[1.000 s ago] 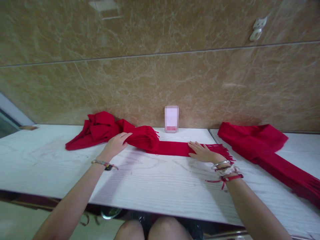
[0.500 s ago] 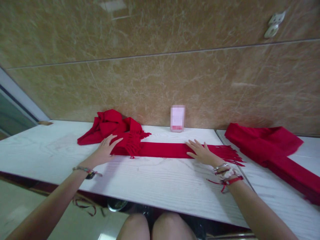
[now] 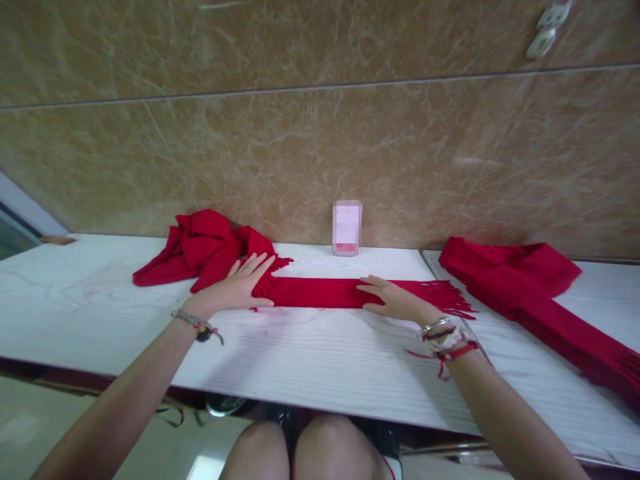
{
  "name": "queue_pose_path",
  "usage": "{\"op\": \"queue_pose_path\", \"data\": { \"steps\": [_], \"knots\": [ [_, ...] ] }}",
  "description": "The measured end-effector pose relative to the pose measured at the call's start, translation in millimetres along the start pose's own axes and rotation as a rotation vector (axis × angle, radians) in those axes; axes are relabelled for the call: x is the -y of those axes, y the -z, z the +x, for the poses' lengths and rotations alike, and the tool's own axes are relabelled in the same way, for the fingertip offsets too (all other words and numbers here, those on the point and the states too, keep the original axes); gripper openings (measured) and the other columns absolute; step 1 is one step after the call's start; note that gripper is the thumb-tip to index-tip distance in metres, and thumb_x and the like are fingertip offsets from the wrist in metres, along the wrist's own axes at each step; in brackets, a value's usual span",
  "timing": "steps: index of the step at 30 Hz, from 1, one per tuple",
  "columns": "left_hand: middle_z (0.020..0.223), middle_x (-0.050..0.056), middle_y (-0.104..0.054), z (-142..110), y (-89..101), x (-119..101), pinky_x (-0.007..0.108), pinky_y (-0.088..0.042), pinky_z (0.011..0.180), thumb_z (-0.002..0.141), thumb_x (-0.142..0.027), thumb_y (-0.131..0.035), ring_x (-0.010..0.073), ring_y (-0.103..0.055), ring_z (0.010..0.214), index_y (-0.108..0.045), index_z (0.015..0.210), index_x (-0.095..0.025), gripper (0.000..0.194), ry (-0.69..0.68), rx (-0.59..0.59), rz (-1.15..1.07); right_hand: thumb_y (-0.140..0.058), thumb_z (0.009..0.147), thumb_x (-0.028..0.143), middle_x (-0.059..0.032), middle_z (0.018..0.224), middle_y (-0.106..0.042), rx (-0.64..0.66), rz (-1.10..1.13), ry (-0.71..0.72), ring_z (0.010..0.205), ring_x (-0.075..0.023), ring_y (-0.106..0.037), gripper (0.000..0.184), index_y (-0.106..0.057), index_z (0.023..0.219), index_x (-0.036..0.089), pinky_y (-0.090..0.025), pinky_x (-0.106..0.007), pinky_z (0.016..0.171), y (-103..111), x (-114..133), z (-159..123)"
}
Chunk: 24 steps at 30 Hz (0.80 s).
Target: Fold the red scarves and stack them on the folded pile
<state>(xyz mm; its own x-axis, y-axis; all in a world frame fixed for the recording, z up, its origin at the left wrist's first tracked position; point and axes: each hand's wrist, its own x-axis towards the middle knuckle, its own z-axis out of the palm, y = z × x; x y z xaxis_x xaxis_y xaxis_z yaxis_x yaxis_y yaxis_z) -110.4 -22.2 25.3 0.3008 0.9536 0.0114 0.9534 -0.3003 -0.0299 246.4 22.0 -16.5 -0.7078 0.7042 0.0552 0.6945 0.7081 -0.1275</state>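
Note:
A long red fringed scarf lies stretched left to right on the white table. My left hand rests flat on its left end, fingers spread, beside the fringe there. My right hand lies flat on the scarf toward its right end, fingers stretched out, just left of the right fringe. Both wrists wear bracelets.
A crumpled heap of red scarves sits at the back left. Another red scarf lies across the adjoining table at right. A small pink card leans against the marble wall. My knees show below the table's front edge.
The folded-over left part of the scarf has been laid down flat. My left hand went from its top to pressing flat on the left end; my right hand slid slightly left.

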Motion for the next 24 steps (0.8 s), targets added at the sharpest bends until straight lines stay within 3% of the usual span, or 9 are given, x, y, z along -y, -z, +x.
{"op": "queue_pose_path", "data": {
  "steps": [4,7,15,24],
  "knots": [
    [0.146,0.011,-0.017,39.8,0.5,-54.0,0.035,-0.020,0.105,0.076,-0.044,-0.055,0.0234,-0.013,0.133,-0.026,0.137,-0.019,0.072,-0.245,0.094,-0.078,-0.046,0.085,0.025,-0.0107,0.124,-0.054,-0.108,-0.032,0.146,0.114,-0.0192,-0.050,0.035,-0.057,0.116,0.014,-0.039,-0.032,0.097,-6.1,17.5,7.3],
    [0.145,0.009,-0.023,57.7,-11.9,-74.3,0.028,-0.021,0.105,0.079,-0.041,-0.054,0.0190,-0.020,0.132,-0.034,0.133,-0.020,0.061,-0.354,0.148,-0.093,-0.044,0.085,0.017,-0.0111,0.116,-0.060,-0.164,-0.109,0.194,0.106,-0.0193,-0.055,0.031,-0.060,0.111,0.012,-0.044,-0.032,0.093,-10.0,21.1,9.8],
    [0.144,0.007,-0.025,56.4,-45.1,-71.4,0.027,-0.020,0.105,0.087,-0.041,-0.043,0.0176,-0.022,0.131,-0.031,0.135,-0.020,0.054,-0.383,0.131,-0.052,-0.045,0.082,0.009,-0.0124,0.118,-0.058,-0.218,-0.199,0.187,0.109,-0.0229,-0.053,0.035,-0.057,0.115,0.012,-0.044,-0.038,0.093,-20.6,18.7,11.9],
    [0.145,0.007,-0.021,44.4,-39.9,-68.9,0.036,-0.019,0.106,0.090,-0.033,-0.034,0.0220,-0.016,0.133,-0.028,0.136,-0.021,0.049,-0.426,0.025,0.095,-0.039,0.086,0.012,-0.0093,0.117,-0.059,-0.252,0.068,0.088,0.110,-0.0195,-0.053,0.035,-0.055,0.116,0.016,-0.045,-0.037,0.091,-23.4,16.7,15.9]
  ]
}}
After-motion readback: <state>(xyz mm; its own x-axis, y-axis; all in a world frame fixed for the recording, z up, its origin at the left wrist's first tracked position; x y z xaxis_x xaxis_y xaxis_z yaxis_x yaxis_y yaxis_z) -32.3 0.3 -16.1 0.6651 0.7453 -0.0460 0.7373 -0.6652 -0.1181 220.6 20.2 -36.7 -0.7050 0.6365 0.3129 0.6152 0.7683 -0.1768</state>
